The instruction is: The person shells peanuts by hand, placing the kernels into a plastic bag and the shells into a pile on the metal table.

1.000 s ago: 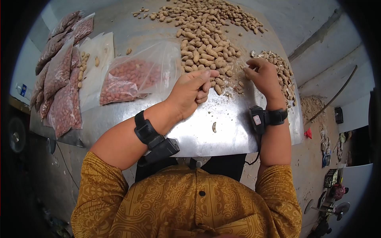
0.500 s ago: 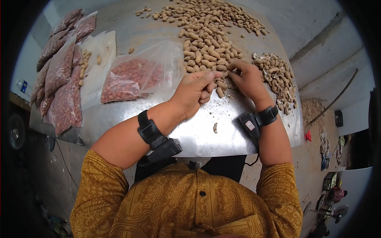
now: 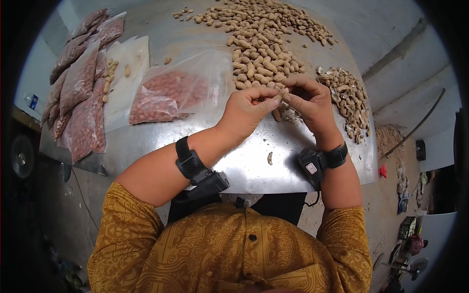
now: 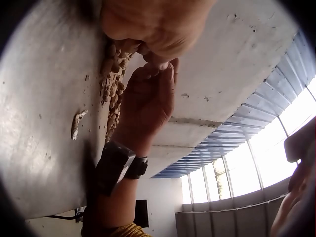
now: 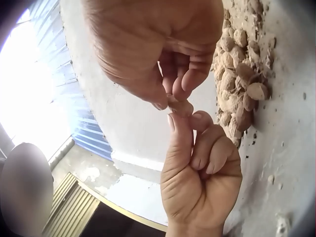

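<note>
Between my two hands is a peanut in its shell, small and tan, pinched at the fingertips of both. My left hand holds it from the left with thumb and index finger, the other fingers curled in. From the right, my right hand grips the same peanut with its thumb and fingers. Both hands are over the near end of a heap of unshelled peanuts on a metal table. In the left wrist view the left hand mostly hides the peanut.
A clear bag of red peanut kernels lies left of the heap. Several filled bags are stacked at far left, beside flat empty bags with a few peanuts on them. Broken shells are piled at right. A shell scrap lies near the front edge.
My right hand has moved left from beside the shell pile to meet the left hand, and both now pinch the peanut. The left hand has turned slightly, its thumb now at the peanut.
</note>
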Available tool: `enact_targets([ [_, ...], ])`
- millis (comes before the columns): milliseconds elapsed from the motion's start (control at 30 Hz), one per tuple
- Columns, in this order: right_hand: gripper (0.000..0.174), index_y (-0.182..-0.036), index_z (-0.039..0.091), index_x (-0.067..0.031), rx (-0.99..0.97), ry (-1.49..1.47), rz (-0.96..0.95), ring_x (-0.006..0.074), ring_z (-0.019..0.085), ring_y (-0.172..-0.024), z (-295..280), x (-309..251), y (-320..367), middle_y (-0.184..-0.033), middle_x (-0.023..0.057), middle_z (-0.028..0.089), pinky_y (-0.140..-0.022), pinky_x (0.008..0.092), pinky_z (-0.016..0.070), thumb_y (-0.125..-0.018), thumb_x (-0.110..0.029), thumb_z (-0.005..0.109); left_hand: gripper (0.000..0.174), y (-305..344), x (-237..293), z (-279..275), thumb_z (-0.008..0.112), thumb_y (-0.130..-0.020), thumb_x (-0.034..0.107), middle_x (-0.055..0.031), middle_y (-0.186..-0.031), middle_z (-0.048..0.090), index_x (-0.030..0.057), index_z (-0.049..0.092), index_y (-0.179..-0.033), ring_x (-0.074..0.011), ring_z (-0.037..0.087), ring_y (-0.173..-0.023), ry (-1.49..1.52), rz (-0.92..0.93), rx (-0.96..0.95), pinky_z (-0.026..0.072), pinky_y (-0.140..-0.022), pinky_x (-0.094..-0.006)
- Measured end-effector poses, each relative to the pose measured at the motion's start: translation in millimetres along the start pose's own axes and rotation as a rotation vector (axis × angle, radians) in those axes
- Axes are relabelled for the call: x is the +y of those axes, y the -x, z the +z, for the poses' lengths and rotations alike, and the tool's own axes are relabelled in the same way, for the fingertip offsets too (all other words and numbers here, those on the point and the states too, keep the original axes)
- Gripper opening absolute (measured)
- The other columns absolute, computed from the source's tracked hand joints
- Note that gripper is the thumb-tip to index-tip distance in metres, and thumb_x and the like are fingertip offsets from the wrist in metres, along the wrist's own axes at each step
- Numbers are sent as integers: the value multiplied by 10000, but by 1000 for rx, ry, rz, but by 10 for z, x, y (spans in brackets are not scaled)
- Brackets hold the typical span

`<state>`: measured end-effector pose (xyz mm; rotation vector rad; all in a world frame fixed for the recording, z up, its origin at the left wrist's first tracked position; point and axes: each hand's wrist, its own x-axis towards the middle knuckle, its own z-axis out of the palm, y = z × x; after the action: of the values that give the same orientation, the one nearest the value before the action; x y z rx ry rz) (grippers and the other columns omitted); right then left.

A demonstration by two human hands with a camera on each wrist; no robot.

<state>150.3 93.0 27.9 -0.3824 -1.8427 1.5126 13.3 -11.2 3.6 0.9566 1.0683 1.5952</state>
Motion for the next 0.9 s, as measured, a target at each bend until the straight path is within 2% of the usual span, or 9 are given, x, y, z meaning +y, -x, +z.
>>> enact_targets([
  [67,158,-923,621,10,49,-85,58,104,591,-726,39,27,1,-816,47,609,-617,218,494,-770,-19,647,247,-5,-9,-2,628,-826,108,7,-800,566,-4,591,-1043,-14,427,-581,-7,38,6,316,-468,-147],
  [167,153,-950,616,0,-49,-182,124,104,591,-681,54,30,0,-809,61,614,-553,223,492,-805,-50,624,286,-43,-81,-21,628,-823,101,2,-813,576,-5,568,-1082,-10,441,-593,-17,112,16,321,-475,-141],
  [267,139,-960,604,-8,-41,-97,97,95,571,-616,92,0,4,-783,49,607,-494,227,479,-850,-89,578,331,-20,-4,-14,626,-825,96,1,-821,584,-8,534,-1126,-10,450,-598,98,64,9,326,-476,-141],
  [367,135,-957,593,-13,-22,-159,114,78,536,-575,115,29,15,-752,30,588,-491,202,446,-874,-102,534,390,-29,-21,-33,628,-828,106,14,-811,569,-12,496,-1175,-6,435,-592,120,56,4,320,-475,-142],
  [567,150,-957,590,-6,-58,119,91,44,472,-577,180,30,57,-726,-8,558,-506,183,384,-865,-90,506,447,12,43,46,634,-834,160,40,-792,522,-8,488,-1222,-6,395,-591,-5,30,-61,304,-480,-144],
  [767,169,-978,602,-6,-38,166,67,41,486,-593,172,100,68,-750,0,588,-518,187,401,-858,-102,531,395,-14,-63,45,625,-842,162,59,-748,473,-4,520,-1186,-8,374,-567,-19,60,1,297,-467,-145],
  [900,158,-976,602,-3,35,21,194,45,507,-603,266,27,51,-761,10,600,-516,183,414,-843,-74,555,401,-14,29,34,619,-844,157,51,-736,465,-19,508,-1187,-11,367,-541,29,-12,12,285,-444,-154],
])
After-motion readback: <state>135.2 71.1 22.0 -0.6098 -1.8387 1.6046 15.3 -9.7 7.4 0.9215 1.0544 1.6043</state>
